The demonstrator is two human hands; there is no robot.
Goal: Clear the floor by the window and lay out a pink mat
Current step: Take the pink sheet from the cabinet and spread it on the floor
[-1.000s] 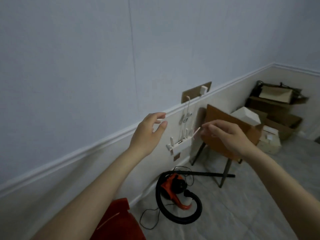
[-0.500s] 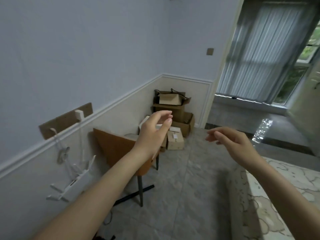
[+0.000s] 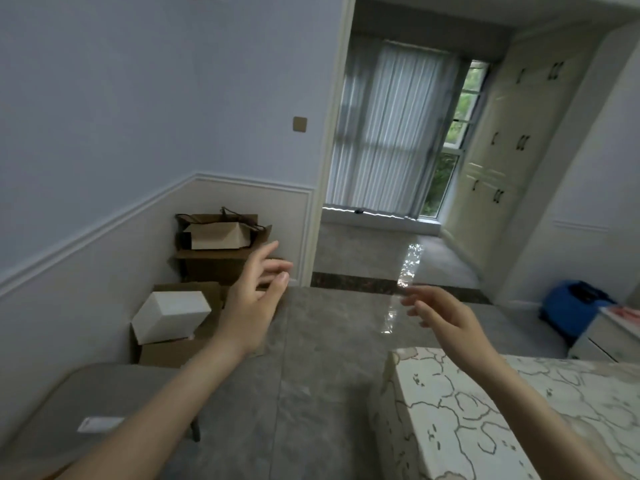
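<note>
A single head-worn camera looked forward and slightly down across the grey floor [image 3: 322, 358] toward the curtained window [image 3: 391, 133], which stood far off; the patterned bed [image 3: 485, 410] lay nearest, right of that line.

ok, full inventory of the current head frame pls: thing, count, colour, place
cardboard boxes: several, brown, stacked in left corner
white box: 1, white, on the low boxes
wall switch: 1, brass, left wall
curtain: 1, grey-white, over window
window: 1, greenery outside, far alcove
cupboards: cream, right of window
blue object: 1, floor, right
patterned surface: 1, white, lower right
chair seat: 1, grey, lower left
left hand: open, empty
right hand: open, empty
</note>
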